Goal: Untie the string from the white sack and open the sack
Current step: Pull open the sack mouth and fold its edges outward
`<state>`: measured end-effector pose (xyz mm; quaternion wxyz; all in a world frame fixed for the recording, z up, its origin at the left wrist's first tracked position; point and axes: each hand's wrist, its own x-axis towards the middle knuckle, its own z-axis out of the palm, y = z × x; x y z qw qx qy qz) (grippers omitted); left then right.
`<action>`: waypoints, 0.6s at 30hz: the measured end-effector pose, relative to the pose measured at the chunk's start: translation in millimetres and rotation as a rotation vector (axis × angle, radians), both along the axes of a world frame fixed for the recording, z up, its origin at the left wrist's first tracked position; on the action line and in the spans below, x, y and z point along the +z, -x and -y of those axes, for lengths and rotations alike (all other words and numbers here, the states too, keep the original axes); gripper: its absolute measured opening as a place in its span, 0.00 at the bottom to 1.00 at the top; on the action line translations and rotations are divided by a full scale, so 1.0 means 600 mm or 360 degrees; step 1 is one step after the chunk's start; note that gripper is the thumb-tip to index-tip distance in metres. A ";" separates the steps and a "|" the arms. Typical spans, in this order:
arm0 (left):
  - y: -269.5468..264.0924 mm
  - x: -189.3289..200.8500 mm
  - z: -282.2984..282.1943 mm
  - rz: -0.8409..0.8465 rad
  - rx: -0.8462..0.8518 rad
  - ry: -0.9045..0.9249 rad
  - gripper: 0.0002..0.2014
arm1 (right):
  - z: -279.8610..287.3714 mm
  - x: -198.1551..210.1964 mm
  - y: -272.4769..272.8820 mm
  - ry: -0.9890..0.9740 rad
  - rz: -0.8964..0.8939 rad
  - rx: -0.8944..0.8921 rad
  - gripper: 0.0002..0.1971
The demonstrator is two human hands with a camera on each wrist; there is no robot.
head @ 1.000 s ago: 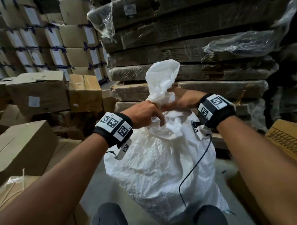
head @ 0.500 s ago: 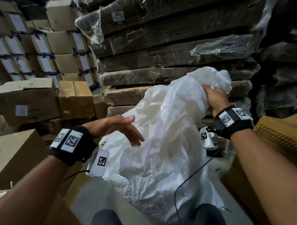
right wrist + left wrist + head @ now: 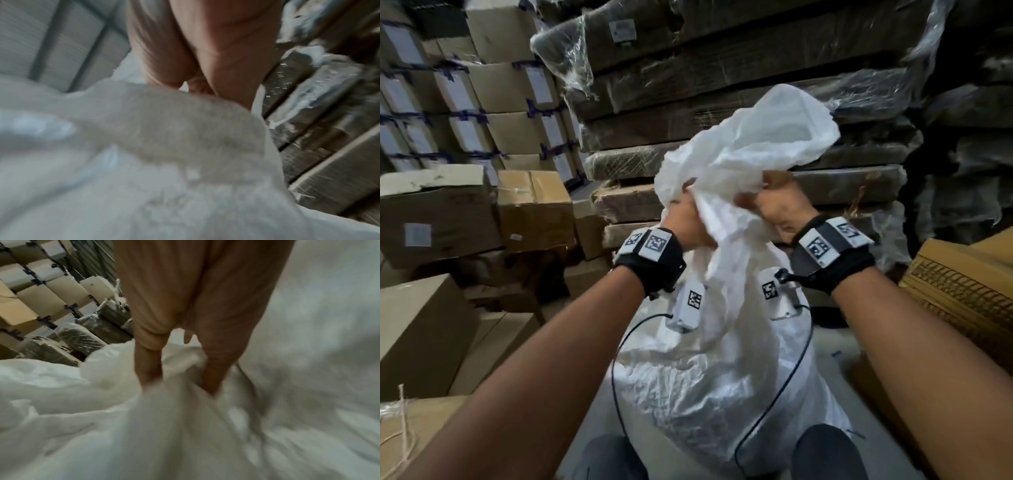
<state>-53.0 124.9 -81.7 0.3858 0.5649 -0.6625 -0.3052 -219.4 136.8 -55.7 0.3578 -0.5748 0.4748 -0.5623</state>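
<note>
The white sack (image 3: 715,370) stands on the floor between my knees, its loose top billowing upward. My left hand (image 3: 686,214) grips the sack's top fabric on the left side, and in the left wrist view the left hand (image 3: 176,386) has its fingers dug into the white sack (image 3: 102,426). My right hand (image 3: 767,198) clutches the fabric on the right, close to the left hand. In the blurred right wrist view the right hand (image 3: 202,91) curls over a fold of the sack (image 3: 164,129). I see no string anywhere.
Plastic-wrapped flat cardboard bundles (image 3: 739,68) are stacked right behind the sack. Taped cartons (image 3: 493,102) pile up on the left, with nearer boxes (image 3: 417,335) at my left elbow. A yellow-brown box (image 3: 962,281) sits at the right. Grey floor (image 3: 599,411) shows beside the sack.
The sack's neck was bunched under both hands; the right hand then pulled the top up and out while the left let go. Now the left hand has returned and grips the top.
</note>
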 end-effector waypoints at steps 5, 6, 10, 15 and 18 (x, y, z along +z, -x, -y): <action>-0.158 0.050 0.048 0.0131 0.0435 0.0219 0.32 | 0.015 -0.039 0.163 -0.0029 0.0141 -0.0637 0.05; -0.191 0.070 0.051 0.0190 0.0558 0.0256 0.29 | 0.015 -0.054 0.192 -0.0128 0.0066 -0.0687 0.02; -0.264 0.131 0.055 0.0273 0.0731 0.0145 0.33 | 0.017 -0.072 0.221 -0.0306 -0.0146 -0.0375 0.13; -0.233 0.135 0.035 -0.0290 0.0304 -0.0340 0.46 | -0.013 0.030 0.183 -0.0008 0.0515 -0.0116 0.24; -0.181 0.131 -0.006 -0.0485 -0.0070 -0.0731 0.25 | -0.022 0.065 0.128 -0.0342 0.0438 0.0093 0.42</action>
